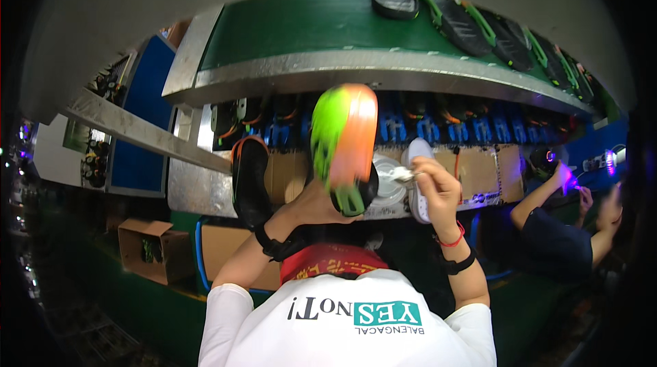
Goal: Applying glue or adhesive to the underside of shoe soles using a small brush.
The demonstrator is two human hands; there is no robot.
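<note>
My left hand (pixel 318 204) is closed around the heel end of a shoe (pixel 345 136). Its bright green and orange sole is turned up and smeared by motion, and the heel end is black with a green loop-like piece. With pinched fingers, my right hand (pixel 438 186) grips a small tool with a whitish tip (pixel 402 175); its exact kind is unclear. That tip is over a round white dish (pixel 387 189). A white sole-shaped piece (pixel 419 151) stands beside the dish, partly behind my right fingers. Left of my left hand, a black shoe with orange edging (pixel 250 179) rests on the bench.
A green conveyor belt (pixel 287 25) with a metal rim carries several black-and-green sandals (pixel 465 28). Beneath it, a shelf holds several shoes on blue supports (pixel 424 127). Cardboard (pixel 472 168) lies on the bench. A box (pixel 154 251) sits lower left. A co-worker's arms (pixel 537 199) are at right.
</note>
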